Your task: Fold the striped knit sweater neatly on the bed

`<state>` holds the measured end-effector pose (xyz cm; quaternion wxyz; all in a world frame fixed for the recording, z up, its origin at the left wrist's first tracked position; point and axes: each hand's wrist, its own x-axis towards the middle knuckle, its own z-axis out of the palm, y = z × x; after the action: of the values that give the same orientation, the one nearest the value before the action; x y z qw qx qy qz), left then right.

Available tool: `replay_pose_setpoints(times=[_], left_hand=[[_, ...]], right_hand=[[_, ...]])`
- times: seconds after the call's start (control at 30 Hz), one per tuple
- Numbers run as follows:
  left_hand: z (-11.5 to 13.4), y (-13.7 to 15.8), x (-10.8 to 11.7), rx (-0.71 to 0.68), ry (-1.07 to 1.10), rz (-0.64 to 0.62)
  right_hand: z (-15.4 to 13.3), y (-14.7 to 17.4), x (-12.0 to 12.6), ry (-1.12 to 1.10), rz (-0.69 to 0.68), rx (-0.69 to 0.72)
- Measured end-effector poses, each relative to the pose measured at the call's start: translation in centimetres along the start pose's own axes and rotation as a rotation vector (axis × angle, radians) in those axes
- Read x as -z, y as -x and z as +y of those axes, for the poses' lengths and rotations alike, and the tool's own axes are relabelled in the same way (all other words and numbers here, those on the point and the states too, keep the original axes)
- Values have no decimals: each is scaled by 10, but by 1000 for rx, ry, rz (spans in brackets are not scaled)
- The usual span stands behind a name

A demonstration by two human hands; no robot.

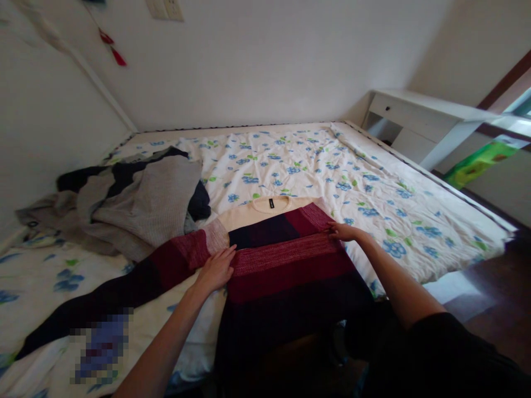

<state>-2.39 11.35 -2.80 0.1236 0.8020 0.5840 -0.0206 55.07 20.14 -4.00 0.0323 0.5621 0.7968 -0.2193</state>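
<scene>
A knitted sweater (290, 271) with cream, dark red and near-black bands lies at the near edge of the bed, its neck label facing up. One sleeve (274, 229) is folded across the chest, while the other sleeve (136, 282) stretches out to the left over the sheet. My left hand (217, 269) rests with fingers extended on the sweater's left side, close to the armpit and the folded cuff. At the right shoulder edge, my right hand (342, 231) has its fingers closed on the knit. The sweater's dark lower part hangs toward me.
A heap of grey and dark clothes (141, 199) lies on the bed's left side. The floral sheet (282, 160) covers the bed, which meets the wall at the back. Beyond the right edge stands a white desk (418, 119) with a drawer. A pixelated patch hides something at lower left.
</scene>
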Motion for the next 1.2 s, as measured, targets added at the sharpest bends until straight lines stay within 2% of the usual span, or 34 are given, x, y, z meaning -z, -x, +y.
replay_pose_setpoints(times=[0.1, 0.2, 0.27, 0.37, 0.43, 0.5, 0.6, 0.8, 0.87, 1.0, 1.1, 1.2], left_hand=[[1, 1, 7, 21, 33, 47], [4, 1, 17, 157, 62, 99], [6, 1, 22, 209, 94, 131], [10, 0, 22, 80, 142, 172], [13, 1, 16, -56, 159, 135], [14, 3, 9, -117, 157, 39], [13, 6, 1, -91, 136, -74], [9, 9, 0, -95, 150, -82], [9, 12, 1, -100, 167, -46], [14, 23, 2, -41, 273, 75], [18, 40, 2, 131, 441, 209], [16, 66, -1, 371, 724, 334]], right_hand=[[11, 2, 3, -214, 74, -123], [22, 2, -2, -463, 250, -394], [27, 1, -9, -620, 317, -544], [29, -4, -20, -749, 329, -637], [28, -7, -24, -736, 290, -641], [25, -10, -25, -642, 251, -619], [18, -13, -24, -425, 245, -587], [-1, -9, -19, -192, 240, -596], [-10, -7, -17, -163, 271, -601], [-34, -1, -9, -120, 454, -552], [-57, 6, -1, -197, 521, -452], [-83, 18, 5, -299, 562, -320]])
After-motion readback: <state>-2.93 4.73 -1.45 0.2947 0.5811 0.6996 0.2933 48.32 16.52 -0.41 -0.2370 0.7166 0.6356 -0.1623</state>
